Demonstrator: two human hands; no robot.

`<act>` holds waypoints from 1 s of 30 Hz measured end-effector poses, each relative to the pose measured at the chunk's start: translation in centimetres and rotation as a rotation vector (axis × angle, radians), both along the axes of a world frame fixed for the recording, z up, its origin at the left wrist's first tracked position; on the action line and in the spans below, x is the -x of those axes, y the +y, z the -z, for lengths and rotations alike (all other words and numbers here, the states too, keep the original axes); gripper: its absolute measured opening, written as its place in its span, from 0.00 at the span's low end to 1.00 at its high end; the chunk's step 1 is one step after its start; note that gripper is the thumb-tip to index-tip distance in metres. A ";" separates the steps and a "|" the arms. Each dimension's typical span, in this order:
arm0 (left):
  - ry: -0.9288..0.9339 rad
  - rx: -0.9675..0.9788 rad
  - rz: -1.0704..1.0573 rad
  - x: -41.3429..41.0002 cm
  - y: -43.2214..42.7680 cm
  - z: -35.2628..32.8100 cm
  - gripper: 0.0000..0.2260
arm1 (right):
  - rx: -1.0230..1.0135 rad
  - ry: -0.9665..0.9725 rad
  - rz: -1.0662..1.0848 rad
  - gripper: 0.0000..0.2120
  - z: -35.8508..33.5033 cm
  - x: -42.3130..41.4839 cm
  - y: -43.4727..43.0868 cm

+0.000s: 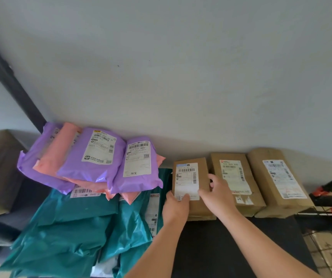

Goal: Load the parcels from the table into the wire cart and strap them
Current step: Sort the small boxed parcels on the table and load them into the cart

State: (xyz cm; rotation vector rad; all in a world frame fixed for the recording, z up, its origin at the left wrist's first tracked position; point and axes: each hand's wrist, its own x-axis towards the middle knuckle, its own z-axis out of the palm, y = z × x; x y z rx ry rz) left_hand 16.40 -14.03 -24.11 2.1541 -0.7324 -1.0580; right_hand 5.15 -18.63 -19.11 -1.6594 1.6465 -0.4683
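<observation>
The small cardboard box (187,177), labelled on top, is held from both sides at the far edge of the dark table (211,247), close to the wall (181,77). It is gripped at its near left corner by the left hand (176,206), thumb laid on the label, and clasped on its right edge by the right hand (218,194), fingers curled over the side. Just to its right a middle box (233,173) and a larger box (277,177) are lined up. To the left, purple and pink mailers (93,157) are heaped on teal mailers (71,227). The wire cart (329,249) is seen at the right edge.
</observation>
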 end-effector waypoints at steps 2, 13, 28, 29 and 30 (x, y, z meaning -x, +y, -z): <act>0.023 0.016 -0.028 0.3 0.6 -0.1 0.20 | 0.010 -0.011 -0.007 0.32 -0.3 0.1 0.4; -0.005 0.057 -0.119 1.9 5.3 -1.8 0.20 | 0.030 -0.113 -0.081 0.26 -1.3 2.7 4.5; 0.692 0.130 -0.484 13.6 17.7 -2.4 0.26 | 0.038 -0.138 -0.164 0.24 -2.1 16.2 15.0; 0.724 0.128 -0.456 14.8 18.2 -2.5 0.26 | 0.025 -0.153 -0.147 0.23 -2.2 17.5 15.3; 0.745 0.131 -0.439 16.0 18.5 -2.5 0.26 | 0.023 -0.170 -0.131 0.22 -2.2 18.9 15.7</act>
